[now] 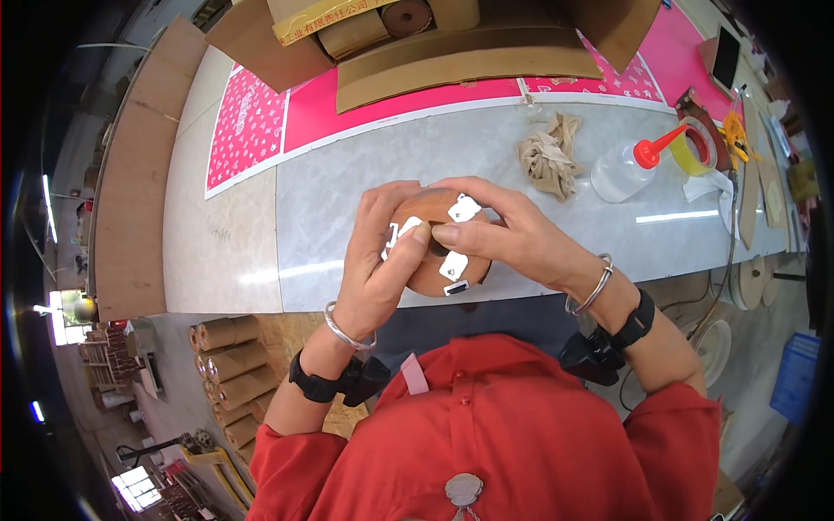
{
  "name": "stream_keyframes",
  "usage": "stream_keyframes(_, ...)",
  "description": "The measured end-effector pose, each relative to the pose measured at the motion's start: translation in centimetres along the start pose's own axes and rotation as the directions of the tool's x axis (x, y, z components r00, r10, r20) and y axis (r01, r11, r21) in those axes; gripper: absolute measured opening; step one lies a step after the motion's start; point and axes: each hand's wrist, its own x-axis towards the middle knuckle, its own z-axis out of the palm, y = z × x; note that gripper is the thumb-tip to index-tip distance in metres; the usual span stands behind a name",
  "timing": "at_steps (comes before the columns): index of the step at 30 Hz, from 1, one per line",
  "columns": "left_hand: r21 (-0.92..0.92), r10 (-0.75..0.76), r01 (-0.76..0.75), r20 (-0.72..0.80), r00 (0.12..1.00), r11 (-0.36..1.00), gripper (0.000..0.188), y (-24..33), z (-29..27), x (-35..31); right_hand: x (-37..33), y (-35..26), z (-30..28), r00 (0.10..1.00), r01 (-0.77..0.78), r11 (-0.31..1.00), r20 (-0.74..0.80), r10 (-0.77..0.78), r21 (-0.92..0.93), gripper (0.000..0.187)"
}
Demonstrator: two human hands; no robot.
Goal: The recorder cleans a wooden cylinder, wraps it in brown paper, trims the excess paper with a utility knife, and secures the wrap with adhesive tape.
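Table [382, 143], one, grey, under and ahead of both hands. Pink sheet [387, 104] on it, beyond the hands: two panels with white figures, plain pink between; small print along its near border, too fine to read. Box [460, 76], one, cardboard, open, on the sheet straight ahead of the hands. Yellow tape [334, 19] across it carries one line of printed characters. At least one brown roll [356, 36] inside.

Stacked rolls [239, 360], brown, below and left of the left hand; at least five, partly hidden. Crate [793, 378], one, blue, low and well right of the right hand.

Left hand [378, 243] and right hand [508, 230]: both closed round the disc's rim, gripping, thumbs on its face, tips just beside each other at the hole. Disc [423, 280]: one, brown, between the hands, above the table's near edge.

Crumpled paper [550, 158], one, ahead and right of the right hand; bottle [618, 175], one, clear, red nozzle, farther right. Phone [724, 59], one, far right. Tape roll [705, 146], one, yellow, behind the nozzle.

Wristbands [637, 319]: two, black, one per arm. Bracelets [593, 291]: two, silver, one per wrist. White pieces [453, 266] on the disc: about five; the lowest bears a dark patch.
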Motion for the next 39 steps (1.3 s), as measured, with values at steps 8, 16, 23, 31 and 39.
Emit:
stream_keyframes(8,-0.227,-0.189,0.211,0.113,0.975,0.951,0.053,-0.2,0.1,0.2,0.3,1.0,-0.1,0.999,-0.018,0.999,-0.041,0.020,0.050,0.069)
stream_keyframes(16,-0.389,-0.210,0.262,0.171,0.962,0.883,0.052,-0.4,0.2,0.2,0.1,1.9,-0.5,0.997,-0.010,0.994,-0.075,0.002,-0.107,0.069)
stream_keyframes(23,-0.325,-0.155,0.198,0.154,0.976,0.925,0.055,-1.7,0.2,0.7,0.2,2.4,-0.8,0.993,0.079,0.982,-0.069,-0.092,-0.172,0.067)
stream_keyframes(31,-0.344,-0.103,0.177,0.222,0.970,0.922,0.056,-1.8,0.4,1.3,0.3,2.7,-1.2,0.993,0.084,0.986,-0.066,-0.095,-0.147,0.063)
stream_keyframes(39,-0.112,-0.116,0.130,0.123,0.985,0.985,0.062,0.0,-1.0,0.4,-0.1,2.4,0.2,0.986,0.079,0.976,-0.131,-0.107,-0.202,0.063)
